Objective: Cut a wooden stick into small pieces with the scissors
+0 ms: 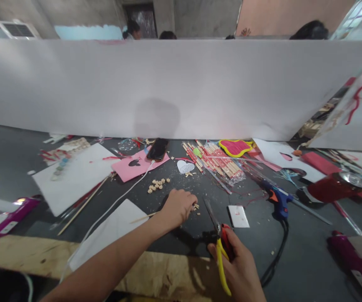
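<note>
My left hand point(180, 203) is low over the dark tabletop, its fingers curled in at some small wooden stick pieces point(196, 206); the fingertips are partly hidden. In my right hand point(239, 262) is a pliers-like tool point(221, 262) with a long metal jaw and yellow and red handles. Its jaw points up and left, toward the pieces. Just beyond my left hand lies a little pile of cut wooden pieces point(158, 185). A white paper heart with drawn lines point(185, 167) is farther back. Beside the tool lies a small white card with a red mark point(239, 216).
Wrapped wooden chopsticks point(215, 159) lie at the back. A phone point(157, 149) with a white cable rests on pink paper point(127, 168). To the right are a blue glue gun point(281, 202) and a red jar point(332, 187). A white partition point(105, 88) stands behind the table.
</note>
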`<state>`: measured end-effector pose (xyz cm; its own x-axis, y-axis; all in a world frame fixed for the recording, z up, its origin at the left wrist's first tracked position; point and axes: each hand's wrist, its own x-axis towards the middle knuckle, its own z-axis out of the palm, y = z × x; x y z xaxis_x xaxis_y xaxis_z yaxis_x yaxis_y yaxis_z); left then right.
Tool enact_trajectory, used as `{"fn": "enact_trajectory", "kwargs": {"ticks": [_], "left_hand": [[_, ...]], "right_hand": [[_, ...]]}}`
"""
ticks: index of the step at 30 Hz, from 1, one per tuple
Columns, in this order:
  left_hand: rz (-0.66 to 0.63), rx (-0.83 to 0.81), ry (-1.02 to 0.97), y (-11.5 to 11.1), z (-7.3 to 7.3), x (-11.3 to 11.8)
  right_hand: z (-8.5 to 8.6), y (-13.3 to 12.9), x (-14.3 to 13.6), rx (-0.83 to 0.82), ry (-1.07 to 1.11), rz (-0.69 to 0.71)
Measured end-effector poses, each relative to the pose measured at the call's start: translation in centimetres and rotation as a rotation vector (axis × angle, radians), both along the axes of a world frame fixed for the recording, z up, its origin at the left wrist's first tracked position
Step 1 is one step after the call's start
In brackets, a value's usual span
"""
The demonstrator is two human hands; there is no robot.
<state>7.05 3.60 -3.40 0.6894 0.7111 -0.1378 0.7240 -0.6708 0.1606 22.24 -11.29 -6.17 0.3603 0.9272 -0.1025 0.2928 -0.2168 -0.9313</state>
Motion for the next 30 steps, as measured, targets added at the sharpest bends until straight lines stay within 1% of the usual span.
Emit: {"fn": "enact_trajectory", "kwargs": {"ticks": [3, 7, 11, 16, 23, 27, 30], "left_hand": [[0.005, 0.002, -0.010, 0.1, -0.2, 0.4], [0.011, -0.003, -0.021, 0.2, -0.4, 0.8], [0.012, -0.008, -0.029, 0.3, -0.3, 0.7], [0.007, -0.008, -0.033, 0.3, -0.1, 0.9], [0.015, -0.019, -0.051, 0.4, -0.3, 0.9], [0.027, -0.027, -0.077, 0.3, 0.4, 0.1], [0.039, -0.028, -0.087, 0.0, 1.1, -0.9]], "right_hand": [[0.1, 0.0, 0.0, 0.020, -0.016, 0.024], [0.1, 0.0, 0.0, 0.001, -0.026, 0.040], [0.3, 0.1, -0.1, -0.017, -0.031, 0.041], [0.6, 0.2, -0.2, 0.010, -0.038, 0.025], [0.2, 0.1, -0.1, 0.003, -0.067, 0.036], [0.1, 0.2, -0.3, 0.020, 0.001, 0.023], [0.7, 0.4, -0.4, 0.025, 0.015, 0.004]]}}
